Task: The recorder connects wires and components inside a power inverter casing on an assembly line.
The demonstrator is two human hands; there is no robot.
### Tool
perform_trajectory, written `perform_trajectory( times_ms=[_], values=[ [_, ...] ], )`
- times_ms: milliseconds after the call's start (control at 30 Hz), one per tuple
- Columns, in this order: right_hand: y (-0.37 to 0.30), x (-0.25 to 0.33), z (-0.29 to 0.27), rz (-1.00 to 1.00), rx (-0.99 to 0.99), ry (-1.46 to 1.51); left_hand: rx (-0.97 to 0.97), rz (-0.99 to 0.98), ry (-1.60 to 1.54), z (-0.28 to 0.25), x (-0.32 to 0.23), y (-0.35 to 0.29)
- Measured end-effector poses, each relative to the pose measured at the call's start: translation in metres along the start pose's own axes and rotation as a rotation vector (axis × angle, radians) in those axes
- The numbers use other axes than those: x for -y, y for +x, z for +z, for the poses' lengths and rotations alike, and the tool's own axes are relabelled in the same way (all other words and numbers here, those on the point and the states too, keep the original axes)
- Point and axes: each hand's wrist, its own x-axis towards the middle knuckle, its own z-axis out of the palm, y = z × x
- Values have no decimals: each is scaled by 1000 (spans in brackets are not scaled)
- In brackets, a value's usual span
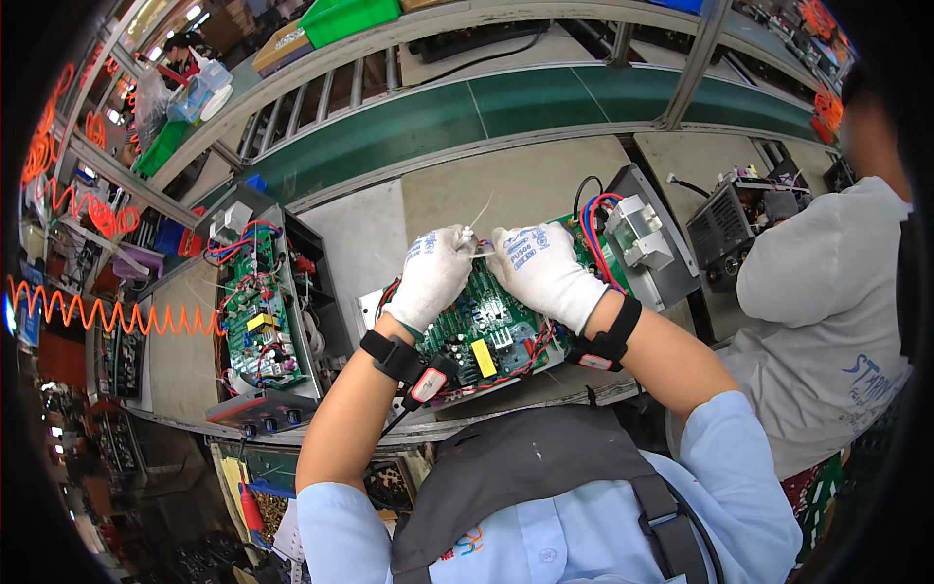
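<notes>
Both my hands wear white gloves and meet above the far part of a green circuit board (496,316). My left hand (435,276) is closed in a pinch on a thin white cable tie (469,233), whose tail sticks up. My right hand (545,271) is closed close beside it, with a bit of coloured wire between the two hands; its fingertips hide what it grips. The board carries a yellow block (483,357) and several small parts. Red and blue wires (592,234) rise at its right, next to a grey metal panel (654,243) with a white part on it.
A second opened unit (261,321) with a green board stands at the left. An orange coiled hose (117,310) stretches toward it. Beyond the bench runs a green conveyor (525,105) with a metal frame. A co-worker (817,292) sits close at the right near another unit (730,229).
</notes>
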Motion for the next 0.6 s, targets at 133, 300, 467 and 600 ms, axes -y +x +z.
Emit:
perform_trajectory(
  times_ms=[133,300,467,600],
  values=[
    [8,5,0,68,72,8,-151,6,-111,14,-6,-10],
    [9,4,10,117,26,230,-123,-75,-266,18,6,-10],
    [-31,-35,-14,65,63,655,-312,-170,-460,-36,-5,-23],
    [-57,-35,-17,51,199,825,-24,-270,-628,-61,-33,-53]
  ],
)
